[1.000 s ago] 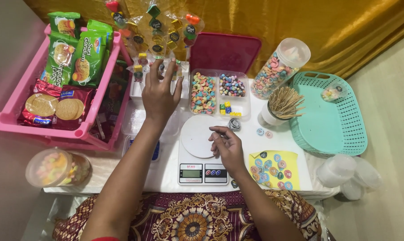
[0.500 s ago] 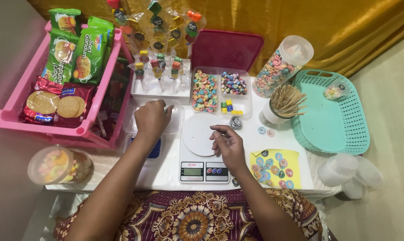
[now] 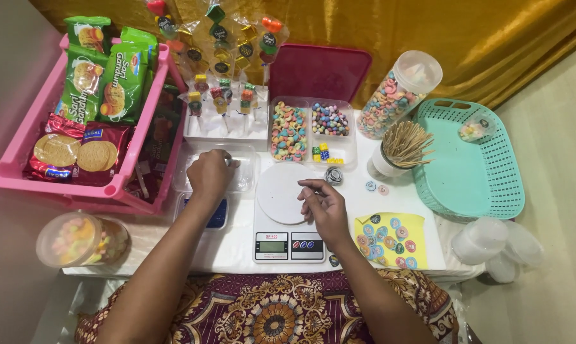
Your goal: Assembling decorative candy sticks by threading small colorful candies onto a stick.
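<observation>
The left hand [image 3: 210, 175] rests curled over a clear plastic tray [image 3: 244, 171] on the counter [image 3: 237, 245]; whether its grip holds anything cannot be told. The right hand [image 3: 326, 207] hovers over the white kitchen scale [image 3: 281, 216], fingers loosely together, empty.

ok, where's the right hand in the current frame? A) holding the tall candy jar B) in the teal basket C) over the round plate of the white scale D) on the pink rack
C: the right hand rests over the right edge of the round plate of the white scale, apart from the teal basket; the left hand is at the clear tray beside it.
</observation>
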